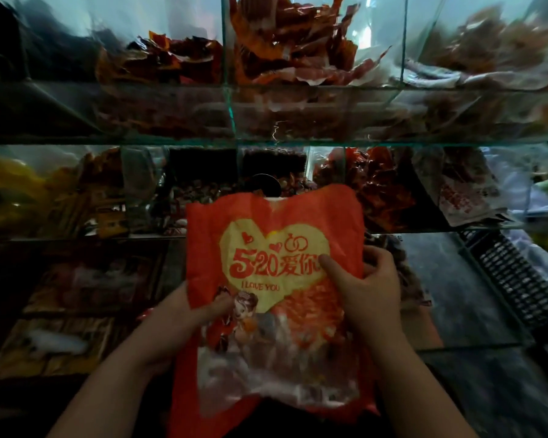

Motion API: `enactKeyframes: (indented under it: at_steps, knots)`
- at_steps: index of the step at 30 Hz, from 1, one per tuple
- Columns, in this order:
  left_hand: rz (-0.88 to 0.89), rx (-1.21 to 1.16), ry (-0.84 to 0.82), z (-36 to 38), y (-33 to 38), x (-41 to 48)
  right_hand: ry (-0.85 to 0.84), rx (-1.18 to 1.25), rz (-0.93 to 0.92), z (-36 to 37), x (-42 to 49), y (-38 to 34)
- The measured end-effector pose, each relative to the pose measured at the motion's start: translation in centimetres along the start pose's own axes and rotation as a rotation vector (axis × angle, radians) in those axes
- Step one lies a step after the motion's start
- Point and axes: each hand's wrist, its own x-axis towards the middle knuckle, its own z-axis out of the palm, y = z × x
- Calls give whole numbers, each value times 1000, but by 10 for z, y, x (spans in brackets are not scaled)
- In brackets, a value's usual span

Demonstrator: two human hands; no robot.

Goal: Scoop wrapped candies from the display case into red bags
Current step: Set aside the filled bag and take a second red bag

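A dim sweet shop, and a tiered glass display case (266, 142) filled the whole view. Nearest the camera, both hands were on the red bag (276, 248), which was held upright in front of the lower compartments. The left hand (184, 320) pinched its lower left side, thumb on the print and fingers tucked behind. The right hand (364, 289) gripped the right edge, thumb pressed on the yellow heart and fingers curled round the side.

The risk here looked plain: the film seemed thin and slippery, and the mouth looked flat and unopened. If the two layers clung together, candies tipped in would likely skid off and scatter over the glass.

The bag itself was crinkled, printed "520" and "I LOVE YOU" with a cartoon couple, paler toward the bottom. Whether anything lay inside could not be told.

Just behind its top edge sat a dark round object (263, 184), too murky to name, among wrapped candies (203, 197). Farther up, red-orange packets (285, 42) were heaped in the top bins.
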Motion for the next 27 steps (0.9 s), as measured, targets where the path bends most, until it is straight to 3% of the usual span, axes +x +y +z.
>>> enactKeyframes:
  at_steps: [2,5,7,8,12,16,19,24,27]
  knots:
    - [-13,46,46,-2,-14,-11,-62,17,89,-4,-6,10]
    - [4,-6,273,-8,-15,-11,-514,242,303,-22,-7,23]
    - [17,-44,288,-14,-9,-8,-774,255,346,-33,-4,22]
    - [18,-60,256,-16,-5,-7,-798,189,301,-35,-1,22]
    - [-29,48,-10,-17,1,-8,-604,93,173,-25,4,13]
    - [39,149,194,-38,-2,-11,-575,18,137,-27,1,16]
    - [14,49,264,-54,-5,-8,-572,119,208,-20,-4,19]
    - [-10,-180,143,-55,-11,-16,-537,332,374,-16,-4,21]
    - [73,-217,38,-64,-12,-24,-528,374,416,-25,2,19]
